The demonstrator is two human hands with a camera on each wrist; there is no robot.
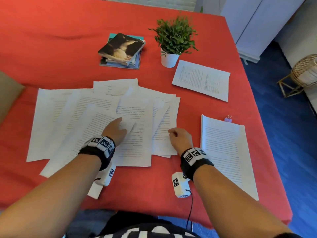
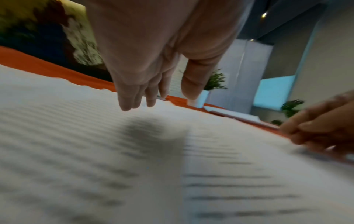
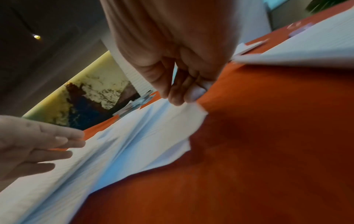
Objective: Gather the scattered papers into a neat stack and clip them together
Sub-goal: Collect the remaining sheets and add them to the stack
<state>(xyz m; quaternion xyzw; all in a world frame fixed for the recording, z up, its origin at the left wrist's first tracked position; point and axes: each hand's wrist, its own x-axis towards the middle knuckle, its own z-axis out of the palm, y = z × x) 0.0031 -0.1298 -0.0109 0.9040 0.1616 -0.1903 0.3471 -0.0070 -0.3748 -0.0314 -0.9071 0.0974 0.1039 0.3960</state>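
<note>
Several printed sheets [image 1: 96,117] lie fanned out and overlapping mid-table on the red cloth. My left hand [image 1: 120,126] is over their middle with straight fingers [image 2: 132,100] just above or on the top sheet [image 2: 172,166]; its shadow falls below. My right hand [image 1: 173,133] pinches the right edge of the fanned sheets [image 3: 191,109] between thumb and fingertips [image 3: 176,97]. One sheet [image 1: 200,79] lies alone at the back right. A squared pile of sheets [image 1: 226,152] sits at the right, with a purple binder clip [image 1: 228,119] at its far edge.
A stack of books [image 1: 121,50] and a potted plant [image 1: 171,43] stand behind the papers. The table edge [image 1: 257,93] drops off on the right to blue floor, where a wicker stool [image 1: 301,73] stands. Bare red cloth [image 1: 151,186] lies between my forearms.
</note>
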